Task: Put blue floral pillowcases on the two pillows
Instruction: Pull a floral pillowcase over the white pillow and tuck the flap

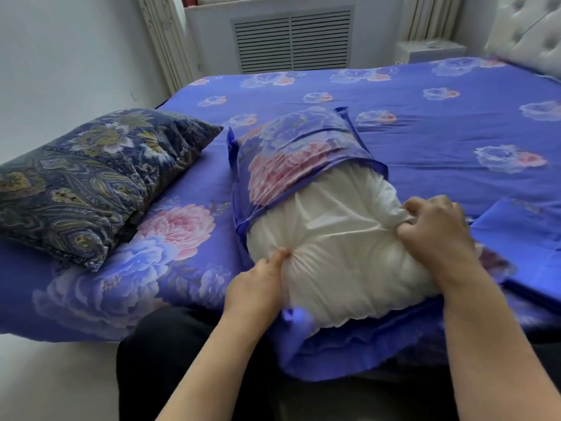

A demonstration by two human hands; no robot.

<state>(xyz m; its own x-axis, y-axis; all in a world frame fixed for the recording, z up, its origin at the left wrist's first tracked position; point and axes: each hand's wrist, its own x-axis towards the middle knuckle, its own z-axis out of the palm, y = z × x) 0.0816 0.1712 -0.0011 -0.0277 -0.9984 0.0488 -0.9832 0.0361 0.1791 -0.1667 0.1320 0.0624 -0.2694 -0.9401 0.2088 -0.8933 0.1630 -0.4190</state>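
Two hands gripped one white pillow [343, 247] at the near edge of the bed [425, 123]. On the pillow's near left side, the left hand [258, 287] pinched a small fold of the white cloth between thumb and fingertips, and creases ran out from that pinch like spokes. Over at its right end, the right hand [434, 226] had its fingers curled tight round a bunch of the cloth. Both forearms reached in from the bottom of the view, above dark trousers [170, 360].

Beyond the hands, the far half of the pillow sat inside a blue floral pillowcase [291, 153], whose open edge crossed the pillow's middle at a slant, while the near half lay bare. More blue cloth was bunched beneath the near end of the pillow. Just right of the right wrist lay a second piece of blue cloth [522, 247], flat on the bed.

Left of the white pillow, close but not touching, a second pillow [91, 177] in a dark navy patterned cover rested near the bed's corner. Blue sheeting with pink and pale flowers covered the bed. At the far right rose a pale tufted headboard [531, 31]. Behind the bed stood a white wall with a slatted vent [291, 41], and pale curtains [164, 41] hung at either side of it.
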